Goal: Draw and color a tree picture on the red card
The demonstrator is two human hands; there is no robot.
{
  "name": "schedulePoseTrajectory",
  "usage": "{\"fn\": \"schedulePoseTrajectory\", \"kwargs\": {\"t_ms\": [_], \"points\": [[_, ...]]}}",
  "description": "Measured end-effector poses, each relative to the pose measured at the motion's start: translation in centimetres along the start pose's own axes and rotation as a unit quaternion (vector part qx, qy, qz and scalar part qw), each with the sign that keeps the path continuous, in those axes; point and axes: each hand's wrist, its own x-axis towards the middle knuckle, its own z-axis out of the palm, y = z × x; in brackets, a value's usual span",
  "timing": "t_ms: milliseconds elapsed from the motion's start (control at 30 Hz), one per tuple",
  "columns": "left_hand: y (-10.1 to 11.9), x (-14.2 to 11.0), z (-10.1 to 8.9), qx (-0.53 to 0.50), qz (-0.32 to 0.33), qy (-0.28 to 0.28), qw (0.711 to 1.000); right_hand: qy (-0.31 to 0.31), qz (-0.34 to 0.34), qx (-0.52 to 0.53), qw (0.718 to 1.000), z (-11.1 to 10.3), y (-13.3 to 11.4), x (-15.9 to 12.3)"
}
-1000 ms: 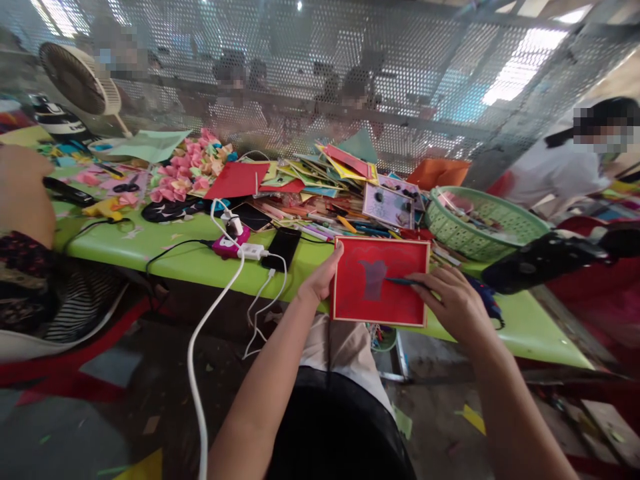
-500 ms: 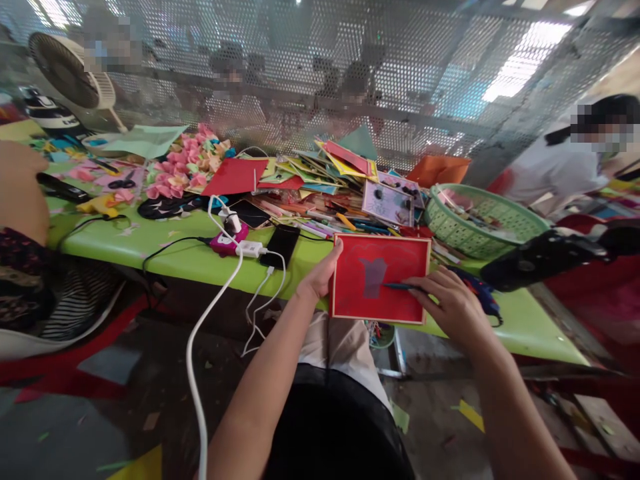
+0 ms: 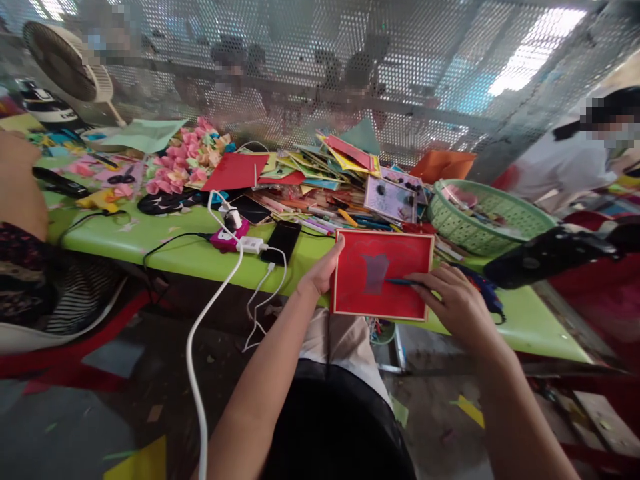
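Forearms point(image 3: 273, 387) extend above pale trousers point(image 3: 345, 337) toward the front edge of a green desk point(image 3: 170, 243), seen from my remote post. My left hand point(image 3: 325, 270) grips a red-faced frame point(image 3: 407, 257) by its left rim, thumb on the front; the fingers behind are hidden from me. My right hand point(image 3: 453, 293) is nearly closed, fingertips pinching a slim dark tool point(image 3: 401, 282) whose point lies at the right edge of a greyish-purple shape point(image 3: 375, 273) mid-panel; whether it touches, I cannot tell. The step in hand appears to be close work on the red surface, likely marking or pressing around that shape. To my judgement, the next move calls for a firm left hold and a short, light stroke from the right. Beyond the left hand, a phone point(image 3: 281, 241) lies beside a magenta power strip point(image 3: 223, 239). Farther back are a green basket point(image 3: 483, 223) at right, heaped paper sheets point(image 3: 350, 155) and, to their left, pink paper flowers point(image 3: 177, 163), before a perforated screen point(image 3: 300, 53).
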Motion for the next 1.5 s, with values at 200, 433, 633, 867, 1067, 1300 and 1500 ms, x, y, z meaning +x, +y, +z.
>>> {"fn": "schedulePoseTrajectory", "kwargs": {"t_ms": [200,433,633,867,1067,1300,1500], "points": [[0.1,0.0,0.3,0.000,0.001,0.016,1.000,0.000,-0.011,-0.004,1.000,0.1,0.1,-0.3],[0.0,-0.1,0.2,0.004,0.004,0.025,1.000,0.002,-0.003,-0.002,1.000,0.2,0.2,-0.5],[0.1,-0.2,0.4,0.006,-0.002,0.035,0.999,-0.013,-0.016,-0.002,1.000,0.3,0.0,-0.7],[0.1,-0.4,0.7,0.035,0.010,0.042,0.998,0.001,-0.020,-0.015,1.000,0.4,0.0,-1.0],[0.1,-0.3,0.9,0.053,0.026,0.054,0.997,-0.021,-0.035,0.001,0.999,0.6,-0.5,-1.9],[0.0,0.3,-0.3,0.034,0.028,0.024,0.999,-0.009,-0.014,0.006,1.000,0.8,-0.4,-2.1],[0.2,-0.2,0.8,0.031,0.019,0.058,0.998,-0.017,-0.021,-0.003,1.000,0.8,-0.3,-2.2]]}}
